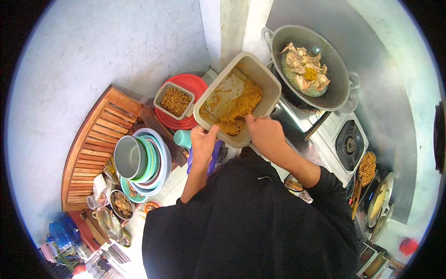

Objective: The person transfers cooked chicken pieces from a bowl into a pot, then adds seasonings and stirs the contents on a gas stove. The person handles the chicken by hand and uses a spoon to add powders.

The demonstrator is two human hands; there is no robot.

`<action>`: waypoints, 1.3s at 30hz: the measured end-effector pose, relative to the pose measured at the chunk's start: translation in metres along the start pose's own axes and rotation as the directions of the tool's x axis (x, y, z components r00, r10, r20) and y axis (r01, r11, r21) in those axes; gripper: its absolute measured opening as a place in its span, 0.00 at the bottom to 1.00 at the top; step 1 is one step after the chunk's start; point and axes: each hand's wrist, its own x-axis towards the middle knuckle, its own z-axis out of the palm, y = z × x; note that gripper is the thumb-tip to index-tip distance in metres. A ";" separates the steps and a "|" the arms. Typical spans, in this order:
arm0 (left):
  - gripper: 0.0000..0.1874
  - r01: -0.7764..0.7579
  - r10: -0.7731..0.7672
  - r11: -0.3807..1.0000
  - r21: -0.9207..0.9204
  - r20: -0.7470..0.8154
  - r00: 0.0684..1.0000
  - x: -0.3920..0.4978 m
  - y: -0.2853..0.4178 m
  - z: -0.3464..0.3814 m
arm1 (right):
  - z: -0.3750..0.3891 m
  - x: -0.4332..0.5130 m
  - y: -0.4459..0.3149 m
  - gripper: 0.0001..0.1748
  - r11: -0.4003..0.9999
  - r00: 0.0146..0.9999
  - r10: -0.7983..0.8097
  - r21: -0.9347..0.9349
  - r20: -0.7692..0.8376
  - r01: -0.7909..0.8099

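Note:
My left hand [204,141] grips the near left corner of a deep grey rectangular plastic tub [268,78], thumb over the rim. The tub is tilted, and thick yellow-brown spice paste [240,108] lies along its bottom and near wall. My right hand [266,134] is curled at the tub's near right side, its fingertips at the paste; whether they hold a utensil is hidden. Beyond the tub to the right, a large grey metal wok [334,76] stands on the stove. It holds chicken pieces [298,62] in liquid, with a lump of yellow paste [310,74] on top.
A gas stove [322,127] with a bare burner [350,144] extends right. Left of the tub, a small container of brown beans or nuts [176,101] sits on a red lid [195,82]. Stacked basins [130,158] stand by a wooden bench [94,139]. A strainer [367,169] holds fried food.

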 end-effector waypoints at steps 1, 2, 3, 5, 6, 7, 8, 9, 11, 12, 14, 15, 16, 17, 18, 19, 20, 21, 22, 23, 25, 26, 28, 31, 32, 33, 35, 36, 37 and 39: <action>0.08 -0.015 0.015 0.999 -0.043 0.001 1.000 -0.001 0.000 0.000 | 0.001 -0.002 -0.006 0.05 0.999 0.999 -0.029 0.030 0.022 0.028; 0.08 -0.037 0.039 0.993 -0.114 0.019 0.999 -0.002 0.000 0.002 | 0.000 -0.004 -0.009 0.05 0.997 0.997 -0.054 0.049 0.059 0.051; 0.08 -0.030 0.029 0.996 -0.082 -0.003 1.000 -0.003 -0.001 0.001 | 0.000 -0.005 -0.012 0.04 0.996 0.997 -0.069 0.052 0.028 0.067; 0.08 -0.016 0.017 0.995 -0.097 0.003 1.000 -0.004 -0.002 0.002 | 0.000 -0.005 -0.014 0.06 0.990 0.995 -0.089 0.112 0.037 0.085; 0.09 -0.020 0.019 0.999 -0.046 -0.012 1.000 -0.004 -0.003 0.001 | 0.000 -0.004 -0.014 0.07 0.987 0.994 -0.095 0.138 0.062 0.086; 0.09 -0.011 0.011 1.000 -0.016 -0.015 1.000 -0.005 -0.003 0.000 | 0.000 -0.003 -0.013 0.08 0.984 0.992 -0.092 0.162 0.085 0.078; 0.09 0.009 -0.009 1.000 0.017 -0.020 1.000 -0.005 -0.004 -0.001 | 0.000 -0.002 -0.010 0.09 0.980 0.990 -0.091 0.186 0.109 0.069; 0.08 0.006 -0.006 1.000 0.002 -0.027 1.000 -0.005 -0.006 -0.001 | 0.001 -0.001 -0.006 0.10 0.976 0.988 -0.089 0.207 0.126 0.061; 0.07 0.017 -0.018 1.000 -0.023 -0.046 0.999 -0.006 -0.009 -0.002 | 0.000 -0.001 0.005 0.09 0.970 0.986 -0.087 0.238 0.139 0.052; 0.07 0.016 -0.016 1.000 -0.003 -0.037 0.999 -0.006 -0.010 -0.003 | 0.000 -0.002 0.013 0.09 0.967 0.986 -0.084 0.252 0.141 0.046; 0.07 0.040 -0.039 0.999 0.029 -0.016 0.999 -0.004 -0.013 -0.005 | -0.002 0.002 0.031 0.08 0.933 0.981 -0.098 0.357 0.169 0.032; 0.07 -0.007 0.007 0.999 0.054 -0.011 1.000 -0.004 -0.014 -0.005 | -0.003 0.003 0.040 0.09 0.903 0.974 -0.099 0.430 0.205 0.001; 0.07 -0.025 0.026 0.997 0.069 -0.006 1.000 -0.003 -0.015 -0.006 | -0.004 0.004 0.047 0.10 0.872 0.961 -0.090 0.486 0.260 -0.049; 0.07 -0.027 0.026 0.998 0.065 0.009 1.000 -0.002 -0.016 -0.008 | -0.005 0.003 0.053 0.08 0.853 0.964 -0.076 0.517 0.256 -0.070; 0.07 -0.016 0.013 0.993 0.118 0.026 1.000 -0.001 -0.015 -0.009 | -0.006 0.004 0.057 0.08 0.840 0.965 -0.060 0.535 0.255 -0.089; 0.09 0.011 -0.019 0.988 0.154 0.054 0.998 0.000 -0.014 -0.012 | -0.007 0.004 0.062 0.08 0.826 0.966 -0.044 0.554 0.254 -0.108; 0.10 0.035 -0.052 0.981 0.191 0.082 0.995 0.001 -0.012 -0.014 | -0.007 0.004 0.065 0.08 0.810 0.967 -0.026 0.572 0.252 -0.127; 0.10 0.029 -0.043 0.986 0.163 0.085 0.995 0.002 -0.011 -0.014 | -0.008 0.004 0.066 0.08 0.808 0.971 -0.009 0.574 0.238 -0.133; 0.10 0.023 -0.035 0.991 0.135 0.088 0.996 0.003 -0.009 -0.013 | -0.007 0.004 0.064 0.08 0.805 0.975 0.009 0.577 0.223 -0.139; 0.10 0.044 -0.053 0.994 0.096 0.096 0.994 0.003 -0.007 -0.012 | -0.007 0.004 0.061 0.07 0.804 0.976 0.041 0.572 0.216 -0.161; 0.10 0.020 -0.024 0.999 0.037 0.105 0.994 0.001 -0.001 -0.010 | -0.005 0.005 0.050 0.07 0.854 0.985 0.087 0.498 0.146 -0.149; 0.09 0.033 -0.032 0.999 -0.010 0.118 0.992 -0.001 0.001 -0.008 | -0.003 0.005 0.042 0.07 0.876 0.990 0.104 0.463 0.096 -0.137; 0.09 0.031 -0.033 0.999 0.021 0.103 0.994 -0.003 0.005 -0.005 | 0.002 0.009 0.020 0.09 0.937 0.985 0.154 0.306 0.073 -0.169; 0.09 0.010 -0.017 0.996 0.087 0.078 0.997 -0.004 0.006 -0.005 | 0.008 0.012 -0.005 0.11 0.953 0.981 0.149 0.246 0.126 -0.176; 0.09 -0.020 0.014 0.997 0.069 0.086 0.996 -0.004 0.006 -0.006 | 0.009 0.011 -0.008 0.11 0.945 0.979 0.148 0.272 0.141 -0.182; 0.08 -0.002 -0.004 0.994 0.106 0.058 0.998 -0.003 0.005 -0.007 | 0.010 0.011 -0.009 0.11 0.936 0.980 0.146 0.302 0.137 -0.182; 0.08 0.040 -0.044 0.995 0.094 0.035 0.998 -0.001 0.002 -0.009 | 0.011 0.014 -0.005 0.11 0.902 0.985 0.139 0.397 0.105 -0.169; 0.08 -0.017 0.012 0.995 0.098 0.048 0.999 0.000 0.001 -0.011 | 0.011 0.019 0.003 0.11 0.874 0.988 0.135 0.460 0.076 -0.155; 0.08 -0.033 0.027 0.994 0.105 0.056 0.998 0.000 0.000 -0.012 | 0.012 0.025 0.008 0.11 0.848 0.988 0.144 0.507 0.065 -0.156; 0.07 -0.042 0.037 0.995 0.092 0.062 0.997 0.001 0.000 -0.012 | 0.015 0.038 0.008 0.11 0.852 0.982 0.190 0.496 0.004 -0.167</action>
